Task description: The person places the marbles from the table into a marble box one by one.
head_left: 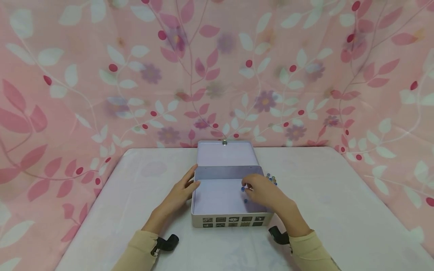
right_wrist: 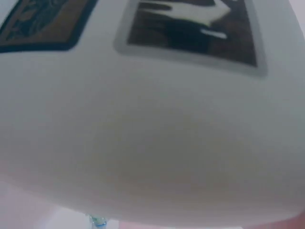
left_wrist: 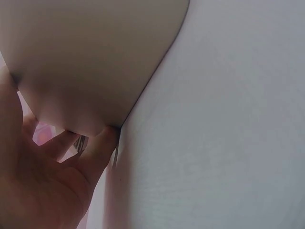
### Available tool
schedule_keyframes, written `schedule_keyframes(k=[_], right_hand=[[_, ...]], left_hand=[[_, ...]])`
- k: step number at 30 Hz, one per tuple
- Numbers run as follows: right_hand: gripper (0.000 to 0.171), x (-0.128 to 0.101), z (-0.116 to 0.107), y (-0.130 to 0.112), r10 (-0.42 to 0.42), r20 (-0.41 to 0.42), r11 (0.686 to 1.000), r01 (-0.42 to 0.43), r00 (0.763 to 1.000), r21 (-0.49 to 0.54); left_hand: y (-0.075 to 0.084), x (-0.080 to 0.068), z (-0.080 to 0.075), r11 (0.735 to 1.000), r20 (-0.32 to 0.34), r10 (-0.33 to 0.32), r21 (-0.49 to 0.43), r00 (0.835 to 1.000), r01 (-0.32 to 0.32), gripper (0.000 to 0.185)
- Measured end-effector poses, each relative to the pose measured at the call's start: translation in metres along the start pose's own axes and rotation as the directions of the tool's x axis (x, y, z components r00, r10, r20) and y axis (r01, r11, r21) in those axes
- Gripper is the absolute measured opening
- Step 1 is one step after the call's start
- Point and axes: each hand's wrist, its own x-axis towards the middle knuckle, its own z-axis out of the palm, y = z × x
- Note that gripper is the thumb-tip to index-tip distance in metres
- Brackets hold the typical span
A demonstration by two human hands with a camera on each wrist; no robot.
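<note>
A: Tin box (head_left: 223,195), lid thrown back, sits mid-table (head_left: 339,210) in the head view. The left hand (head_left: 179,194) lies with straight fingers against its left wall, steadying it. The right hand (head_left: 262,190) hovers inside, fingertips pinching a small blue bead (head_left: 242,189); another bead (head_left: 245,201) lies on the floor of the box, and more beads (head_left: 271,178) sit just outside the right rim.

B: So beads are going in, I'd judge. Left wrist view?

A: Fingers (left_wrist: 90,152) flat on the box's wall (left_wrist: 95,67).

B: Right wrist?

A: Only the printed box front (right_wrist: 152,119), blurred. Next likely calls for letting go low, so the bead doesn't bounce.
</note>
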Motion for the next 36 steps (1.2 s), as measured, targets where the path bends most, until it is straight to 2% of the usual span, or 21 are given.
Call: schedule_keyframes(k=[9, 15, 26, 36], right_hand=[[0.011, -0.001, -0.012, 0.007, -0.016, -0.1, 1.0, 0.019, 0.995, 0.022], [0.013, -0.002, -0.017, 0.012, 0.017, -0.159, 0.999, -0.012, 0.987, 0.032], [0.016, -0.008, -0.026, 0.03, 0.029, -0.262, 0.998, -0.016, 0.965, 0.052], [0.016, -0.011, -0.026, 0.049, 0.086, -0.291, 0.996, -0.088, 0.953, 0.007]], left_hand=[[-0.002, -0.001, -0.001, 1.0, -0.003, -0.003, -0.005, 1.0, 0.003, 0.067], [-0.001, -0.001, -0.001, 1.0, -0.011, -0.008, -0.011, 1.0, 0.008, 0.066], [-0.002, -0.002, 0.0, 1.0, -0.002, -0.003, -0.009, 1.0, 0.003, 0.066], [-0.005, 0.002, 0.0, 1.0, -0.001, 0.002, -0.014, 1.0, -0.002, 0.064]])
